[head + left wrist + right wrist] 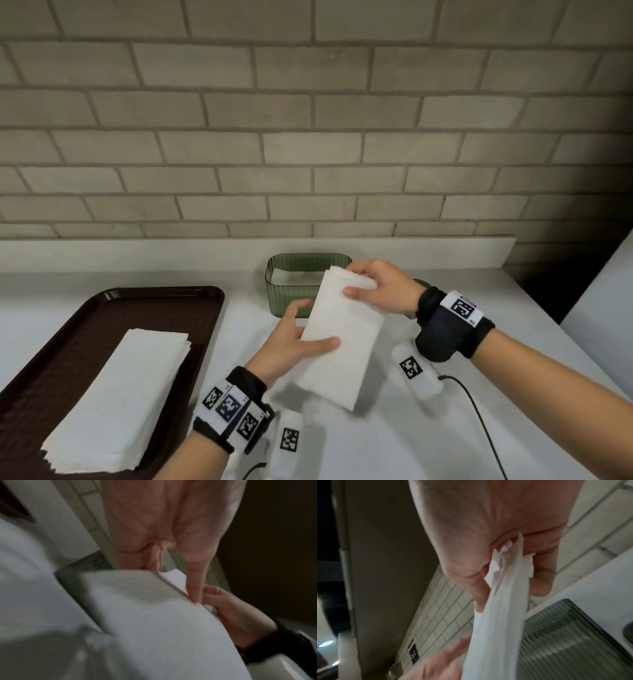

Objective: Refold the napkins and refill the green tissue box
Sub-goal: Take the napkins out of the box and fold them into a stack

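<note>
Both hands hold a folded napkin stack (342, 329) above the worktop (376, 445): right grip (380, 287) pinching its top, left grip (291, 346) clasping its side.

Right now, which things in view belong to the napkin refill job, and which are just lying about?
Part of the job:
- folded napkins, held by left hand and right hand
- green tissue box, some napkins already inside
- napkin stack on the brown tray

Lying about:
- black cable on the white counter
- brick wall
</note>
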A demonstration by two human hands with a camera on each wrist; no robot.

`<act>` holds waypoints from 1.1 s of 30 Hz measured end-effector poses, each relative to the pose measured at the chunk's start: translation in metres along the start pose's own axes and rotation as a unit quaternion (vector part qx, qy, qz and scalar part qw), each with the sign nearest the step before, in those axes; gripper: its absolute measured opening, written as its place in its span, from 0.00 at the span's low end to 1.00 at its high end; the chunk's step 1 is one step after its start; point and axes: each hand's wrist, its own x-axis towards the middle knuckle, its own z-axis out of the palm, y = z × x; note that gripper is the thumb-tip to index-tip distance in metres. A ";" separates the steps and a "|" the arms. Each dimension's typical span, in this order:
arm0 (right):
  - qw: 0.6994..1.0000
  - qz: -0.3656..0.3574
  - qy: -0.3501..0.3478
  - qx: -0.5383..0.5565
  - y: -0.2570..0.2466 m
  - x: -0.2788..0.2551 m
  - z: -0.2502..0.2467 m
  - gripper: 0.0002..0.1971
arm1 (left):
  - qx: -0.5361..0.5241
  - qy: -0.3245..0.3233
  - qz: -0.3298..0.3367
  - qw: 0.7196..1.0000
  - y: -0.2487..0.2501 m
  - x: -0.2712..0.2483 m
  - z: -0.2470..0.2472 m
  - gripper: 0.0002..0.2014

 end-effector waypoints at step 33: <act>0.928 0.115 -0.128 -0.331 0.039 0.113 0.035 0.42 | 0.726 0.034 -0.013 0.687 0.021 0.159 -0.048 0.18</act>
